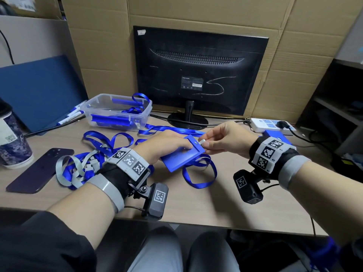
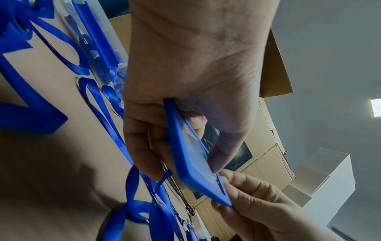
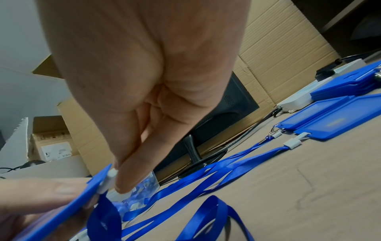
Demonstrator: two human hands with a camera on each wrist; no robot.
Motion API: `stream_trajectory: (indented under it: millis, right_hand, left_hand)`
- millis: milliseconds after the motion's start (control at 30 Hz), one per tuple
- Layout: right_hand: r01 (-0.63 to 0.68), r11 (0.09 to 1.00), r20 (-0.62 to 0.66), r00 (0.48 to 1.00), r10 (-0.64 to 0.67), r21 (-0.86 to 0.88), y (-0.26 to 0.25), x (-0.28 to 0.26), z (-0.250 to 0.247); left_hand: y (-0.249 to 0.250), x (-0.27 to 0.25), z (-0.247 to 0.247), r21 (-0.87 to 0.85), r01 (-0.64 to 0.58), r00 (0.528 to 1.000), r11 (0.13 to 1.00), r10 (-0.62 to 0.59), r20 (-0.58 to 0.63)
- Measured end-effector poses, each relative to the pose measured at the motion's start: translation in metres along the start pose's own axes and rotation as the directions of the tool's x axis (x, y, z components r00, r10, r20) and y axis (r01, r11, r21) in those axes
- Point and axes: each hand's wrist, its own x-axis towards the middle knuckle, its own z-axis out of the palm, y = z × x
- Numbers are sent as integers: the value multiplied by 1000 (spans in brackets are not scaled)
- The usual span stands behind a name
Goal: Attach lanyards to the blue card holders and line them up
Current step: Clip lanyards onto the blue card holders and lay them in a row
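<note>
My left hand [image 1: 169, 143] grips a blue card holder [image 1: 182, 157] above the desk, thumb on one face and fingers on the other [image 2: 191, 151]. My right hand [image 1: 218, 139] pinches a white lanyard clip [image 1: 202, 142] at the holder's slotted top edge [image 3: 108, 179]. The clip's blue lanyard [image 1: 198, 173] loops down onto the desk under the holder. Finished blue holders [image 3: 338, 117] with lanyards attached lie at the right, near a white power strip [image 1: 263, 124].
A clear plastic box [image 1: 119, 112] with more blue holders stands behind the hands. Loose blue and grey lanyards [image 1: 84, 163] are heaped at the left, beside a dark phone [image 1: 39, 169] and a paper cup [image 1: 11, 142]. A monitor [image 1: 198, 75] stands at the back.
</note>
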Motion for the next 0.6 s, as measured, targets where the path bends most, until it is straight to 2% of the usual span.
stream_trajectory:
  millis: [267, 467, 600]
  right_hand:
    - [11, 999, -21, 1000, -12, -39, -1, 2, 5]
    - [62, 981, -62, 995, -75, -183, -2, 1, 8]
    - [70, 974, -76, 993, -89, -217, -3, -1, 10]
  left_hand:
    - [-2, -3, -4, 7, 19, 998, 1000, -19, 67]
    - [1, -5, -4, 1, 25, 995, 1000, -25, 93]
    - [6, -6, -2, 12, 48, 995, 999, -49, 83]
